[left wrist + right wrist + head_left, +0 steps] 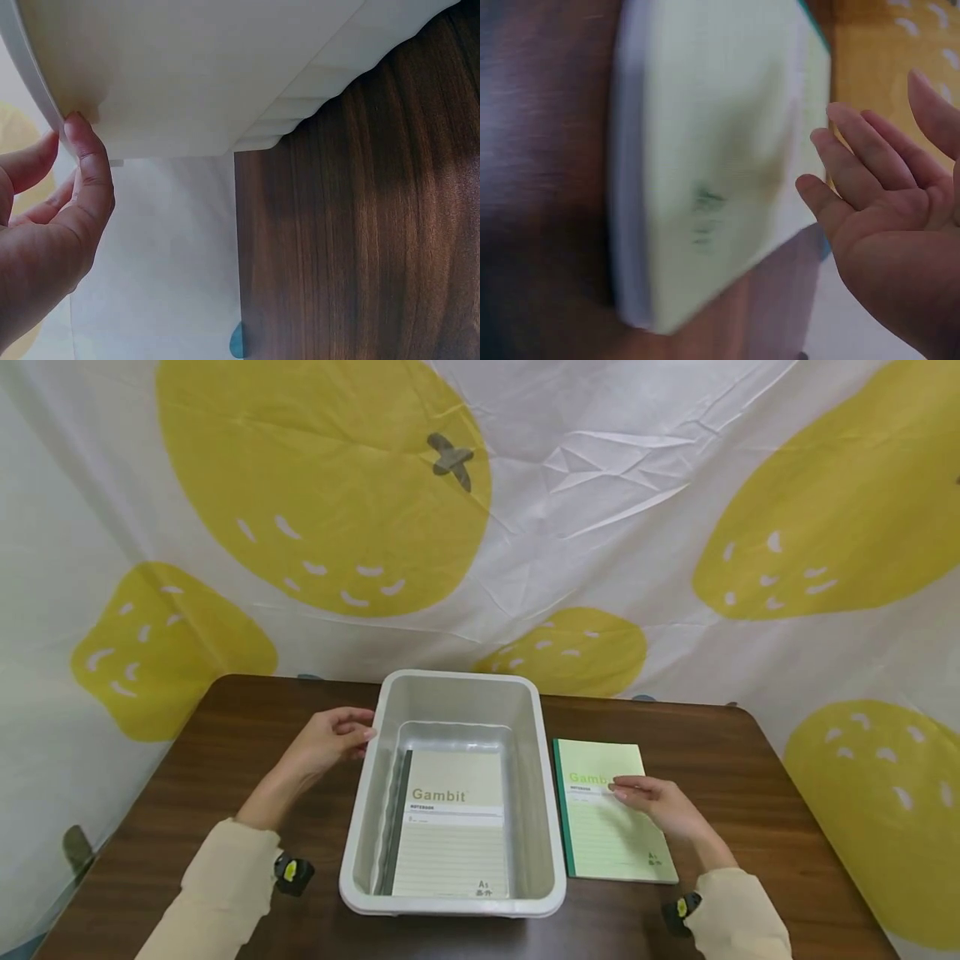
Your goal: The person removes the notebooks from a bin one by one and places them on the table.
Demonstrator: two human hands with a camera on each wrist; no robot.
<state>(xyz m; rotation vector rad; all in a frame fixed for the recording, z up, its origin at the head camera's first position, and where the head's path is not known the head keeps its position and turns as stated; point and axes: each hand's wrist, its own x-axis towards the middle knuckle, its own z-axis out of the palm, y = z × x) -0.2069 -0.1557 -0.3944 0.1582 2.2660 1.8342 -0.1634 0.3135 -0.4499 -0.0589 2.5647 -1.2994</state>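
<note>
Two notebooks share the dark wooden table (750,793) with a pale plastic tub (450,907), and parts of them are hard to make out. On the green-spined notebook (600,839), lying to the right of the tub, the right hand (663,806) hides the end of the printed title, leaving "Gamb" readable. From the right wrist that cover is blurred, its lettering smeared. The hand is relaxed, fingers fairly straight and slightly apart, holding nothing; it is over the cover's right part, and I cannot tell whether a fingertip touches the paper.

On the left, the left hand (330,743) pinches the tub's rim toward its far end, thumb and forefinger on either side; some of its other fingers are partly hidden. The left wrist view shows the tub's outer wall but not its contents.

Inside the tub, one dark-spined notebook (450,852) lies cover up on the floor, toward the near end, its spine along the left wall. "Gambit" reads clearly on it; the smallest print does not. The table's near edge is cut off, as are both pale sleeves (225,877). Behind the far edge hangs a fruit-patterned cloth (540,543).
</note>
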